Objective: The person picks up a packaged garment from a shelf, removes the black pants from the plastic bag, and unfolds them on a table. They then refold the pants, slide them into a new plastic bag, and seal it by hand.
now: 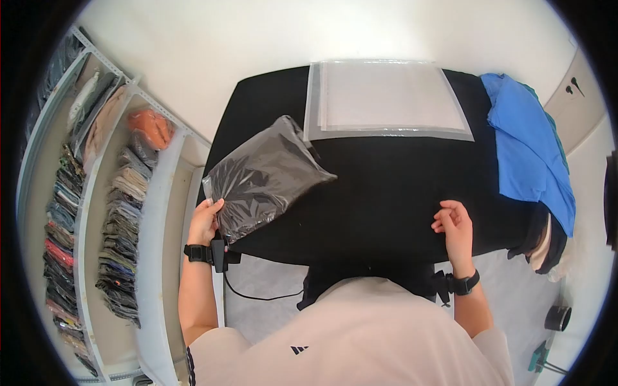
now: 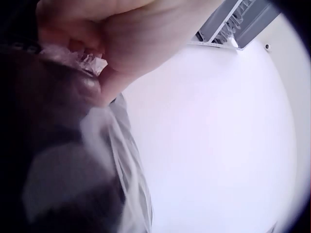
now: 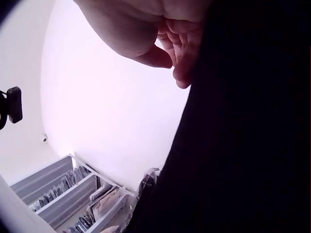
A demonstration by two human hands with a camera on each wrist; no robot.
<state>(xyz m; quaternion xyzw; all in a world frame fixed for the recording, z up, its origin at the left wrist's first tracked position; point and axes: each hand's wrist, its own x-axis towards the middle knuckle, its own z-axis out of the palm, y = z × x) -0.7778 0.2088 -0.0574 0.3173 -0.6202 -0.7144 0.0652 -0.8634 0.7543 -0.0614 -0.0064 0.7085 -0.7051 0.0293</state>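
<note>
At the table's left side my left hand (image 1: 205,222) grips the gathered edge of a clear plastic bag (image 1: 264,177) with a dark folded garment inside. In the left wrist view the thumb and fingers of the left hand (image 2: 131,41) pinch crumpled clear film at the bag's edge (image 2: 92,145). The bag slants over the black tabletop, its far corner toward the clear sheets. Above the table's right front part, my right hand (image 1: 456,225) has its fingers loosely bent and holds nothing. The right wrist view shows the right hand (image 3: 160,36) with thumb and fingertips close together.
A stack of clear plastic bags (image 1: 393,96) lies at the back of the black table (image 1: 386,186). Blue cloth (image 1: 531,141) drapes over the right edge, with dark and beige cloth (image 1: 544,241) below. Shelves (image 1: 90,212) of bagged folded clothes stand at the left.
</note>
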